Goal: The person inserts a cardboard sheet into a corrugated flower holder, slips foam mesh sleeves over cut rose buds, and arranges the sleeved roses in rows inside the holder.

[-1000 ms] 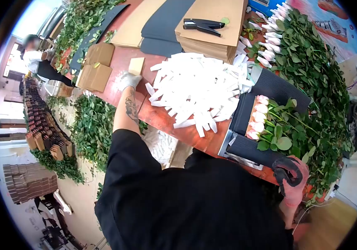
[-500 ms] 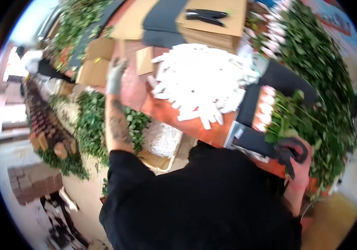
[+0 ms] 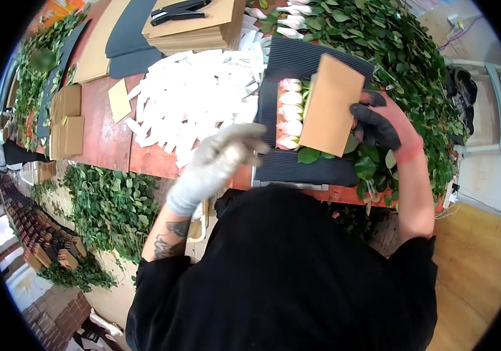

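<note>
My left hand (image 3: 221, 161), in a whitish glove, is over the table edge beside a pile of white strips (image 3: 198, 99). Its fingers are stretched out and apart, somewhat blurred, with nothing seen in them. A black-and-pink glove covers my right hand (image 3: 382, 123), whose fingers close on the right edge of a brown cardboard piece (image 3: 333, 105). That piece is tilted over a bunch of pale pink roses (image 3: 290, 113), hiding part of their stems and leaves. The roses lie on black corrugated sheeting (image 3: 303, 167), heads to the left.
A black stapler (image 3: 180, 11) rests on stacked cardboard (image 3: 195, 38) at the back. Folded cardboard (image 3: 67, 128) and a small card (image 3: 119, 100) are on the red table (image 3: 104, 143). Leafy stems heap up on the right (image 3: 414, 76) and below left (image 3: 110, 205). Another person (image 3: 13, 149) is far left.
My left hand has come right from the folded cardboard toward the roses. The cardboard piece is now over the roses in my right hand, which has moved up from the stems. The view has shifted right.
</note>
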### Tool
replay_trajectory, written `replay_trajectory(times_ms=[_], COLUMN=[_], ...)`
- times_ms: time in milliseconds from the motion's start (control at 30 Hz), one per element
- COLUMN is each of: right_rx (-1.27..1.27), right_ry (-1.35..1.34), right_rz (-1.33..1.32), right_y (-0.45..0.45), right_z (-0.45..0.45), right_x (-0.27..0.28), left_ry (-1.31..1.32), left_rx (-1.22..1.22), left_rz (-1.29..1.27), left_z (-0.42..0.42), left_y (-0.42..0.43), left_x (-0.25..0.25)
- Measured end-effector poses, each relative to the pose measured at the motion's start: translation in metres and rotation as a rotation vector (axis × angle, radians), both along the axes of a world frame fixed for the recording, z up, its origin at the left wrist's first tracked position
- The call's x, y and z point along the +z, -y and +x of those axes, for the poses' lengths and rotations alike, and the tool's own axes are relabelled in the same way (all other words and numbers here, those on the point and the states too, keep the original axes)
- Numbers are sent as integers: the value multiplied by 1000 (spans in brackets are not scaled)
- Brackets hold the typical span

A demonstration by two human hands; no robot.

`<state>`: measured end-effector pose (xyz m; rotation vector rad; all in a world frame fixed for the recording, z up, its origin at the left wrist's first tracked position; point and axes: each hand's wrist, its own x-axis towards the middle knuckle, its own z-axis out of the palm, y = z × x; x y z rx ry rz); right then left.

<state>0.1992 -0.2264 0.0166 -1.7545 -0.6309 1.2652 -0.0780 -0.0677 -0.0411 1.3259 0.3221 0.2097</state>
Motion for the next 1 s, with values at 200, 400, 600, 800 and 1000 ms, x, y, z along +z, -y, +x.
replay_trajectory(times_ms=[200, 400, 600, 800, 1000], right_rx=[67, 162, 300, 727, 969], right_ry=[-97, 138, 1486, 1067, 1401], right_rz=[-112, -150, 228, 0, -154], right_y=[-25, -31, -42, -63, 1], right_z=[7, 4, 23, 73, -4], right_x=[-49, -67, -15, 6, -55], left_ry=[0, 77, -54, -37, -417], left_rx=[174, -67, -248, -272, -444], left_rz=[692, 1384, 1339, 1437, 1527], left_z=[40, 99, 102, 105, 92], left_y=[-5, 7, 4, 5, 22], left_x=[1, -20, -31, -31, -2])
